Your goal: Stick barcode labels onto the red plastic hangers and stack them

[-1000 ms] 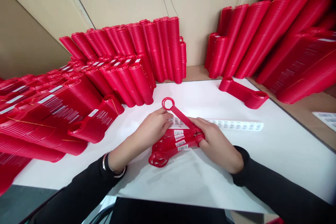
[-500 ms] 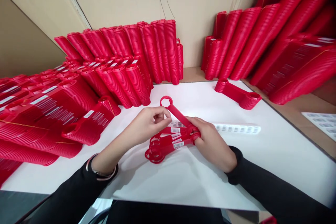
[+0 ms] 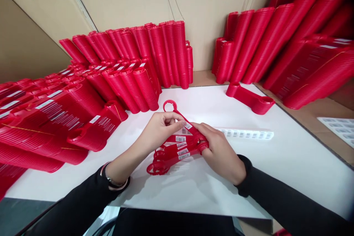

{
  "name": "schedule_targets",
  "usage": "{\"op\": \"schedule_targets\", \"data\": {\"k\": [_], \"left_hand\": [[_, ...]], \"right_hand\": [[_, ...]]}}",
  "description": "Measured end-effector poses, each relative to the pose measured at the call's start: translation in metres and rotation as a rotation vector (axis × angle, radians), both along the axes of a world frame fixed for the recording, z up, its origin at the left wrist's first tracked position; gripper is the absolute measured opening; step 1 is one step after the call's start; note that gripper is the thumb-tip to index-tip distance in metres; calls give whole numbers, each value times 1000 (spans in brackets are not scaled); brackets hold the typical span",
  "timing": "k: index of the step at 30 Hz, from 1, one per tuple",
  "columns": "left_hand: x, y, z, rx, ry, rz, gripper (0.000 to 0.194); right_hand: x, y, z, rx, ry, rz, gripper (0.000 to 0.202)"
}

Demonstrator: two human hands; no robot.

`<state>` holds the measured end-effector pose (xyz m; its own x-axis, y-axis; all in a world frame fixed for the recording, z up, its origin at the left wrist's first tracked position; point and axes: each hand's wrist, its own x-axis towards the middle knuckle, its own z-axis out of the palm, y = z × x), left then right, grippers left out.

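My right hand (image 3: 223,155) is closed round the stacked ends of several red plastic strips with ring-shaped ends (image 3: 171,158), fanned out to the left above the white table. White barcode labels (image 3: 183,152) sit on the lower strips. The uppermost red strip (image 3: 181,116) points up and left, its open ring (image 3: 169,106) beyond my left hand. My left hand (image 3: 160,131) has thumb and forefinger closed at a small white barcode label (image 3: 188,126) on that strip. The fingertips partly cover the strip there.
A white label sheet (image 3: 246,134) lies behind my right hand on the white table (image 3: 298,162). A short red stack (image 3: 250,98) lies at the back right. Tall red stacks stand left (image 3: 143,88) and right (image 3: 257,44); another label sheet (image 3: 339,128) is at the far right.
A barcode label now shows on the uppermost strip, where none was visible before. My left hand has moved slightly right along it; the fanned strips have shifted slightly left.
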<state>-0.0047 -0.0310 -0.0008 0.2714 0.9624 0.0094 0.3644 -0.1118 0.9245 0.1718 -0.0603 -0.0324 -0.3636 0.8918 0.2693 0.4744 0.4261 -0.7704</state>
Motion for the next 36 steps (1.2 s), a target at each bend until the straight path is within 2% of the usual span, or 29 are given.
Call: {"op": "schedule_targets", "data": {"k": [12,15,17,21,23,27,29,32,36], "left_hand": [[3,-3,1,42,76,35,20],[4,-6,-1,114,121,37,21],[4,-8,-4,252,198,41,20],[4,-9,-12,734,439,41,16],[5,-8,-16,922,531,43,18],[6,-5,-19,1100,656,127,27],[6,-3,-18,1125,650,186,35],[4,2,-14,1076,566,276,43],[-1,9,-11,950,533,221,31]], "right_hand": [[0,-1,2,9,27,14,60],[0,-2,2,11,45,13,62],[1,-2,3,17,68,19,64],[1,-2,2,41,100,30,66],[1,-2,2,50,104,31,66],[2,-4,5,80,128,24,64],[3,-5,7,87,148,26,63],[3,-7,8,71,148,48,61],[2,-6,6,63,134,67,62]]}}
